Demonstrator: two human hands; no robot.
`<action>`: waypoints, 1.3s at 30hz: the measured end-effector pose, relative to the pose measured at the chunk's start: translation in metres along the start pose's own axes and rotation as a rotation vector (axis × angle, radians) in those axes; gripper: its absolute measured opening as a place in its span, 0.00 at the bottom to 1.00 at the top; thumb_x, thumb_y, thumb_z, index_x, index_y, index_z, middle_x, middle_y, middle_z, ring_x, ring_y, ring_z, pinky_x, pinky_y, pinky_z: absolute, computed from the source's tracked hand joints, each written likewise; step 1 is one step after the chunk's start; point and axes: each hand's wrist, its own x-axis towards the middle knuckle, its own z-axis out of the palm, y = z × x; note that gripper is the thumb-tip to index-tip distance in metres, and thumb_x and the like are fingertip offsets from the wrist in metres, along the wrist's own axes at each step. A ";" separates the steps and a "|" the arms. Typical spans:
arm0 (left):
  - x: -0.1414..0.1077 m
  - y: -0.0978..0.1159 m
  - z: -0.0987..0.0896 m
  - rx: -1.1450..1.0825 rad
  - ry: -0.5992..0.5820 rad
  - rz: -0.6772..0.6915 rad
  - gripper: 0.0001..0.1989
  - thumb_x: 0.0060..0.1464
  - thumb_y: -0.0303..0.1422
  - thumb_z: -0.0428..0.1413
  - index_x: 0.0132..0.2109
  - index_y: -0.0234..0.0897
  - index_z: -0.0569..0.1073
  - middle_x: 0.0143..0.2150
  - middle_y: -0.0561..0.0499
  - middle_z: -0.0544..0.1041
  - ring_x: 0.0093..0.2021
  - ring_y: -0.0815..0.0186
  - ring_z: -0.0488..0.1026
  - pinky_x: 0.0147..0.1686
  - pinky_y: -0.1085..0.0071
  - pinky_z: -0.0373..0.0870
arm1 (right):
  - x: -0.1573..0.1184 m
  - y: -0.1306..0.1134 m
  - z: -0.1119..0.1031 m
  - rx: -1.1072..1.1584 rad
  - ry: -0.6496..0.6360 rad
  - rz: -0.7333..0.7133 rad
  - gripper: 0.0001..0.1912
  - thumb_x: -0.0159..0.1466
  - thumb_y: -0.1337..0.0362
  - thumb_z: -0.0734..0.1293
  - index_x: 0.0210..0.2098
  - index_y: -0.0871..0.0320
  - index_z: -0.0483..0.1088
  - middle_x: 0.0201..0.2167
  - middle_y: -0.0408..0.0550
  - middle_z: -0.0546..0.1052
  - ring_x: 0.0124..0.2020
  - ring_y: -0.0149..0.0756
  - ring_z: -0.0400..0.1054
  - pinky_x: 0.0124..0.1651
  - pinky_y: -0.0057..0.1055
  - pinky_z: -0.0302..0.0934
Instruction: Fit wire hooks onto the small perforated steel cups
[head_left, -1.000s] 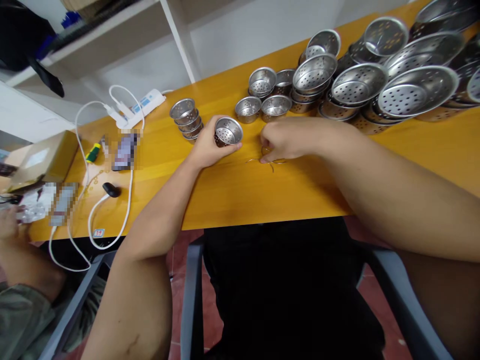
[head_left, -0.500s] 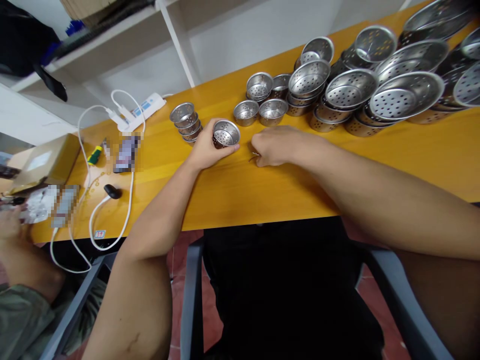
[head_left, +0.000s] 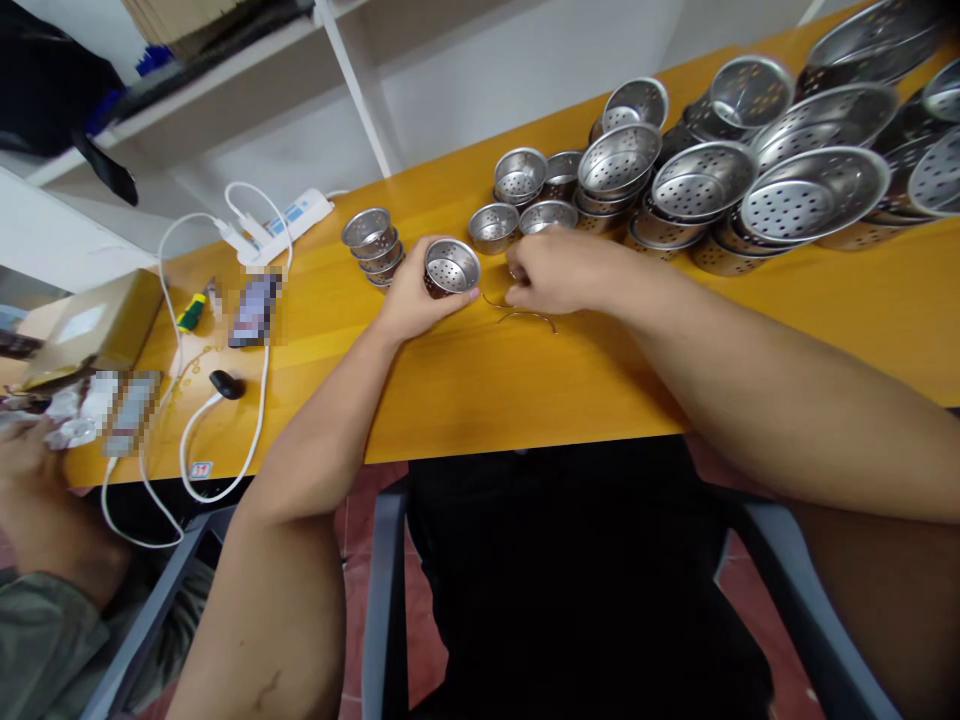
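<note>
My left hand is wrapped round a small perforated metal cup, which stands mouth up on the yellow table. Just to its right, my right hand has its fingers curled together, and what they pinch, if anything, is hidden. Below those fingers a thin curved metal wire lies on the table, and a second thin wire end shows by the fingertips. Left of my left hand rises a short stack of similar cups.
Perforated cups and larger perforated bowls crowd the back right. A power strip with white cables, a phone, a green-yellow tool and a cardboard box lie left. Another person's hand shows at far left.
My right hand has shifted slightly up and right, and the curved wire below it has come into view. My left hand keeps its hold on the cup.
</note>
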 end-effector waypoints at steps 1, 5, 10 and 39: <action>0.000 -0.002 0.000 -0.004 0.008 0.011 0.50 0.61 0.74 0.75 0.74 0.46 0.73 0.68 0.40 0.85 0.69 0.44 0.88 0.74 0.42 0.85 | 0.001 0.003 0.001 0.049 0.036 -0.013 0.12 0.77 0.60 0.73 0.52 0.59 0.88 0.49 0.66 0.91 0.51 0.64 0.86 0.47 0.46 0.69; 0.001 -0.014 0.000 -0.018 0.072 0.042 0.52 0.59 0.73 0.77 0.74 0.48 0.73 0.70 0.41 0.84 0.71 0.44 0.86 0.78 0.40 0.82 | 0.005 0.013 0.004 0.264 0.132 -0.080 0.11 0.76 0.61 0.72 0.53 0.54 0.86 0.46 0.58 0.90 0.48 0.57 0.84 0.51 0.47 0.73; 0.003 -0.029 -0.001 -0.058 0.150 0.039 0.53 0.54 0.74 0.79 0.73 0.49 0.75 0.67 0.44 0.85 0.71 0.45 0.86 0.80 0.40 0.82 | 0.008 0.015 0.008 0.467 0.253 -0.087 0.19 0.81 0.55 0.70 0.64 0.54 0.86 0.50 0.59 0.92 0.50 0.56 0.86 0.56 0.49 0.76; -0.001 -0.009 0.003 -0.059 0.073 -0.031 0.55 0.53 0.77 0.76 0.73 0.50 0.72 0.68 0.43 0.83 0.69 0.46 0.87 0.74 0.41 0.86 | -0.005 -0.008 -0.003 0.318 0.317 0.005 0.36 0.88 0.40 0.56 0.82 0.42 0.80 0.73 0.60 0.85 0.69 0.68 0.79 0.60 0.57 0.77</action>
